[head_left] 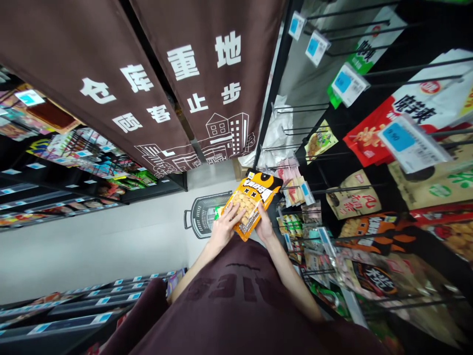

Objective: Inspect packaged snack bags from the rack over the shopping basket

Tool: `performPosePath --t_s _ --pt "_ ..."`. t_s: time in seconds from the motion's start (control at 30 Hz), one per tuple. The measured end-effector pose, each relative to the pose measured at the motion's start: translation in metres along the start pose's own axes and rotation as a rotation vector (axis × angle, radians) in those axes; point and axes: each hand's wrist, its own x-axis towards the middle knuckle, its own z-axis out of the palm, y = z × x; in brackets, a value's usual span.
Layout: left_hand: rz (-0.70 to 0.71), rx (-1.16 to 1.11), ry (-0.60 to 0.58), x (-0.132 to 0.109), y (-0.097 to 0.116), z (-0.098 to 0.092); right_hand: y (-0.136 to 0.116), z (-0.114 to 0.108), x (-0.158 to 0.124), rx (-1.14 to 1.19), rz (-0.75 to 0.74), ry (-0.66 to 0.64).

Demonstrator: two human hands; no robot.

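An orange and black snack bag (250, 201) with pale round pieces showing on its front is held up in front of my body. My left hand (226, 226) lies over the bag's lower left part, fingers across its front. My right hand (263, 225) grips the lower right edge, its thumb at the front and its other fingers hidden behind the bag. Below and to the left of the bag, a grey shopping basket (201, 217) stands on the floor, with a small green and white item partly visible inside.
Hanging snack packets, such as a red and white bag (391, 116), fill hooks on the right rack. Brown curtains (207, 29) with white writing hang ahead. Stocked shelves (148, 187) stand at the left, and more shelves (74, 315) with price tags at the lower left.
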Motion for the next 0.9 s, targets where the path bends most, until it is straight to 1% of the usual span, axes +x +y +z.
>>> performPosePath --t_s 0.13,0.27,0.43,0.53,0.6,0.67,0.73,0.83,0.87,0.9 --pt "0.064 -0.088 -0.005 0.003 -0.003 -0.003 -0.001 -0.001 0.004 0.079 -0.003 0.060" --pt "0.135 -0.177 0.022 0.003 -0.008 -0.005 -0.004 -0.002 0.007 0.122 0.043 0.066" --pt "0.182 -0.240 0.083 0.005 -0.011 -0.010 -0.008 0.001 0.008 0.156 0.058 0.056" --pt "0.219 -0.340 0.097 0.008 -0.011 -0.017 -0.010 0.003 0.010 0.180 0.067 0.083" --pt "0.201 -0.430 0.126 0.009 -0.011 -0.021 -0.010 0.004 0.011 0.186 0.072 0.107" --pt "0.107 -0.518 0.199 0.008 -0.011 -0.024 -0.010 0.004 0.012 0.187 0.051 0.130" --pt "-0.074 -0.625 0.307 0.007 -0.011 -0.026 -0.011 0.005 0.012 0.182 0.026 0.149" --pt "-0.415 -0.971 0.505 0.007 -0.011 -0.025 -0.011 0.006 0.011 0.170 0.016 0.159" --pt "-0.496 -1.091 0.556 0.008 -0.010 -0.025 -0.011 0.006 0.011 0.166 0.019 0.157" --pt "-0.547 -1.182 0.588 0.010 -0.009 -0.024 -0.012 0.006 0.011 0.160 0.022 0.154"
